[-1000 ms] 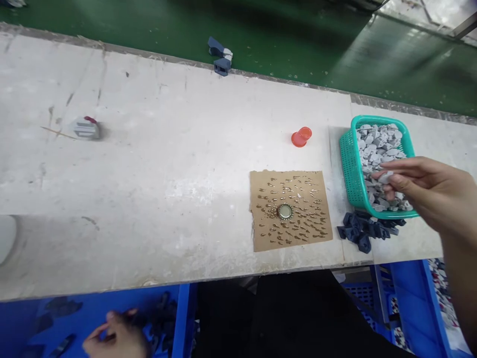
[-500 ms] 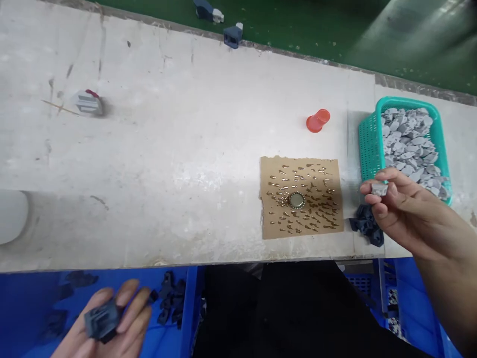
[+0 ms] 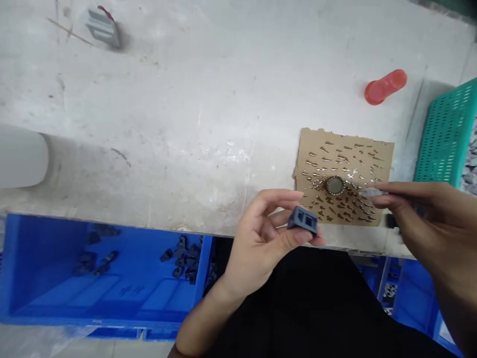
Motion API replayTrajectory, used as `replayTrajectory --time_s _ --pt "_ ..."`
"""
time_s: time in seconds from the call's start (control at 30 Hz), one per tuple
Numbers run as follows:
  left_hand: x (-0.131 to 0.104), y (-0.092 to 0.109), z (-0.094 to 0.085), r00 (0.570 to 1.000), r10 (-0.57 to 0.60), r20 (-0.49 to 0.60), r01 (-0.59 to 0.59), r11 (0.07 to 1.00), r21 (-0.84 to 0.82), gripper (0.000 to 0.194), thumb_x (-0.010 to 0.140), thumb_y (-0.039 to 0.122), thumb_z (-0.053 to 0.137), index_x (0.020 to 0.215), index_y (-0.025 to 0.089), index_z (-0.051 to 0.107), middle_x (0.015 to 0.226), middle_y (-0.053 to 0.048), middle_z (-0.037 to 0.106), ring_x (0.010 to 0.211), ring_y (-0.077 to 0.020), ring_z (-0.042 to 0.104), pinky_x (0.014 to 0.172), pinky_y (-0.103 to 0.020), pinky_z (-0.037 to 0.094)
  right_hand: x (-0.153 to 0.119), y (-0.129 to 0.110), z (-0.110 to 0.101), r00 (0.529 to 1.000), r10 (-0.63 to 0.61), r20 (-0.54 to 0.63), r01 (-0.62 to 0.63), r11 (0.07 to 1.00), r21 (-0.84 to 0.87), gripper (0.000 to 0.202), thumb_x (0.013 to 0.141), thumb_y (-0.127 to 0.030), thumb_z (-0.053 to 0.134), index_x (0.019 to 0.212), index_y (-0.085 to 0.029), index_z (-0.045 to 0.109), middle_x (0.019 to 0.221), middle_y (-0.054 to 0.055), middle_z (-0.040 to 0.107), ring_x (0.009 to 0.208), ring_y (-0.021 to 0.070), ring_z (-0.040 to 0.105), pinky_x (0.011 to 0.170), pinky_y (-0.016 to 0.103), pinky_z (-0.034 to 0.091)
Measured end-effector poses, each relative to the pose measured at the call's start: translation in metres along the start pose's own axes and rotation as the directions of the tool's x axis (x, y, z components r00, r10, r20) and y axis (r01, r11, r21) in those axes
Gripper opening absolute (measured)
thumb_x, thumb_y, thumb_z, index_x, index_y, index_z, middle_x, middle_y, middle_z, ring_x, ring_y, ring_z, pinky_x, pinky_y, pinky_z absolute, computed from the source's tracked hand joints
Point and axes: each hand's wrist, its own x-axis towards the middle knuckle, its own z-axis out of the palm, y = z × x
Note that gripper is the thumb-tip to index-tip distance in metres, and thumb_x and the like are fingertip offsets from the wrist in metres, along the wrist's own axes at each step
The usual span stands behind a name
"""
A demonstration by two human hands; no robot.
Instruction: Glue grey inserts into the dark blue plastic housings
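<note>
My left hand (image 3: pixel 266 237) holds a small dark blue plastic block (image 3: pixel 303 221) with two square holes, pinched between thumb and fingers just in front of the table edge. My right hand (image 3: pixel 425 219) pinches a small grey piece (image 3: pixel 370 191) and holds it over a square of brown cardboard (image 3: pixel 380 154) dotted with glue streaks. A round metal cap (image 3: pixel 335 185) sits on the cardboard, just left of the grey piece.
A red cap (image 3: pixel 384 86) lies on the white table (image 3: pixel 186 109) beyond the cardboard. A teal basket (image 3: pixel 445 134) stands at the right edge. A blue bin (image 3: pixel 55 278) with several dark parts sits below the table. A grey clip (image 3: pixel 101 26) lies far left.
My left hand rose from the blue bin with the dark block to the table edge. My right hand moved left from the basket, bringing the grey piece over the cardboard. The camera tilted down.
</note>
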Motion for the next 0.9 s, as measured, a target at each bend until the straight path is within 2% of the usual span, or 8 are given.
replayTrajectory --time_s 0.03,0.1,0.17,0.3,0.6,0.73,0.8,0.9 --pt "0.001 -0.002 0.003 1.000 -0.015 -0.012 0.015 1.000 -0.016 0.032 0.088 0.009 0.077 0.113 0.030 0.074 0.097 0.004 0.069 0.085 -0.0103 0.077 0.077 -0.022 0.068 0.002 0.002 0.002 0.993 -0.122 0.003 0.121 0.990 -0.076 0.021 0.088 -0.022 0.079 0.106 -0.033 0.078 0.091 -0.006 0.077 0.082 0.0051 0.070 0.061 0.020 0.044" --pt "0.003 -0.005 0.007 0.999 -0.023 -0.040 0.023 1.000 0.011 0.031 0.086 0.009 0.080 0.111 0.027 0.074 0.097 0.004 0.068 0.086 -0.0104 0.077 0.082 -0.023 0.068 0.006 0.005 0.005 0.954 -0.300 0.002 0.300 0.951 -0.078 0.026 0.083 -0.011 0.080 0.103 -0.029 0.077 0.090 -0.005 0.077 0.083 0.0066 0.070 0.065 0.022 0.046" --pt "0.003 -0.006 0.008 0.998 -0.031 -0.048 0.033 0.998 0.053 0.027 0.086 0.010 0.081 0.108 0.024 0.074 0.099 0.002 0.070 0.093 -0.0114 0.078 0.087 -0.022 0.066 0.010 0.004 0.007 0.938 -0.345 0.015 0.345 0.938 -0.004 0.034 0.080 -0.005 0.080 0.105 -0.027 0.076 0.097 -0.002 0.078 0.087 0.0100 0.071 0.072 0.025 0.051" --pt "0.003 -0.007 0.005 1.000 -0.024 -0.012 0.024 0.999 0.042 0.023 0.086 0.006 0.079 0.103 0.020 0.073 0.099 -0.001 0.074 0.106 -0.0170 0.078 0.088 -0.021 0.065 0.013 -0.005 0.008 0.953 -0.291 0.084 0.286 0.956 0.067 0.039 0.080 -0.002 0.077 0.106 -0.031 0.076 0.105 -0.002 0.077 0.097 0.0141 0.072 0.079 0.033 0.055" --pt "0.003 -0.008 0.003 0.996 0.084 -0.013 -0.081 0.985 0.154 0.024 0.085 0.009 0.080 0.105 0.020 0.072 0.104 -0.002 0.074 0.104 -0.0174 0.076 0.093 -0.029 0.063 0.016 -0.013 0.010 0.950 -0.283 0.134 0.278 0.959 0.058 0.017 0.090 -0.014 0.073 0.100 -0.028 0.075 0.101 0.000 0.076 0.096 0.0130 0.072 0.078 0.034 0.057" --pt "0.004 -0.007 0.002 0.988 0.150 -0.019 -0.141 0.957 0.252 0.028 0.083 0.010 0.082 0.107 0.022 0.074 0.105 -0.002 0.075 0.099 -0.0137 0.072 0.091 -0.025 0.060 0.016 -0.033 0.008 0.981 -0.097 0.168 0.096 0.995 0.018 0.007 0.095 -0.019 0.071 0.095 -0.025 0.074 0.099 0.003 0.074 0.098 0.0143 0.070 0.083 0.038 0.057" --pt "0.005 -0.007 0.001 0.986 0.164 -0.010 -0.157 0.958 0.240 0.030 0.082 0.007 0.082 0.107 0.022 0.074 0.102 0.000 0.075 0.094 -0.0110 0.071 0.088 -0.022 0.059 0.016 -0.040 0.007 0.984 -0.025 0.175 0.023 1.000 0.017 0.007 0.095 -0.019 0.070 0.093 -0.024 0.073 0.099 0.004 0.074 0.099 0.0148 0.070 0.087 0.040 0.057" --pt "0.006 -0.008 0.001 0.991 0.131 0.006 -0.131 0.981 0.143 0.029 0.083 0.004 0.080 0.105 0.022 0.073 0.099 0.001 0.073 0.091 -0.0098 0.071 0.089 -0.022 0.061 0.015 -0.039 0.005 0.983 -0.053 0.176 0.049 0.998 0.025 0.006 0.096 -0.022 0.070 0.094 -0.025 0.074 0.100 0.003 0.075 0.099 0.0157 0.070 0.086 0.040 0.057"
